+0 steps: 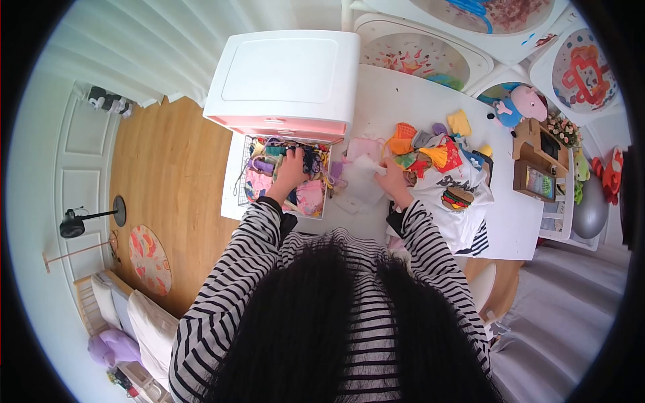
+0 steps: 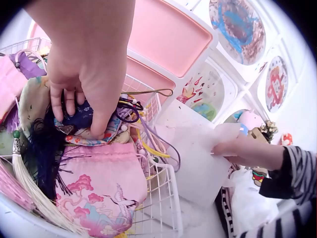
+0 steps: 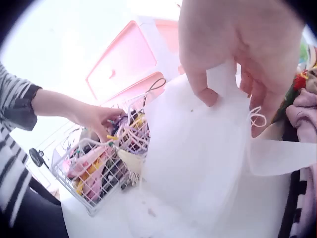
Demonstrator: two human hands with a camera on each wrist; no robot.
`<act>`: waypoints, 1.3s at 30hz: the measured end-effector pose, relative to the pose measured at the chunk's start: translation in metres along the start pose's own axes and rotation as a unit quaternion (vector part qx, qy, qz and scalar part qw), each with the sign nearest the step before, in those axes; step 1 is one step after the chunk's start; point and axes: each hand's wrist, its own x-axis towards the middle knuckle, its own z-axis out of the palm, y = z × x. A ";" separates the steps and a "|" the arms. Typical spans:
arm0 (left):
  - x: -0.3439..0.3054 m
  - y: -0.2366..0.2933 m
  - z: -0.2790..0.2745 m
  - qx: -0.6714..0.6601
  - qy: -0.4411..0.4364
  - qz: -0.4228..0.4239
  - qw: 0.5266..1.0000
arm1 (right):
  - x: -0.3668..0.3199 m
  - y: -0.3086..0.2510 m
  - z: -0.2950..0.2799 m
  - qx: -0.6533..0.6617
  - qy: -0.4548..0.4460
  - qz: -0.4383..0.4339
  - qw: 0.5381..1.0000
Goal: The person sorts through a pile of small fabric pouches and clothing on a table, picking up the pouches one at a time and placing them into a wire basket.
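Observation:
My left hand (image 1: 290,169) reaches into a white wire basket (image 2: 171,198) packed with small fabric pouches. In the left wrist view, its thumb and fingers pinch a dark navy patterned pouch (image 2: 79,119), with a dark tassel (image 2: 42,153) hanging beside it. A pink drawstring pouch (image 2: 101,191) printed with a crane and trees lies just below the fingers. My right hand (image 1: 395,183) pinches the upper edge of a thin white drawstring bag (image 3: 198,148), which has a small white cord loop (image 3: 257,117). This bag hangs over the table to the right of the basket.
Behind the basket stands a white drawer unit (image 1: 282,70) with pink fronts. To the right, colourful cloth pieces (image 1: 430,151) lie heaped on a white shirt (image 1: 474,218) with a burger print. A plush toy (image 1: 521,107) and a wooden box (image 1: 534,181) stand further right.

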 end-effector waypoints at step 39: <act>0.002 -0.001 0.001 -0.004 -0.004 0.000 1.000 | 0.019 0.091 -0.121 -0.216 0.233 0.157 0.935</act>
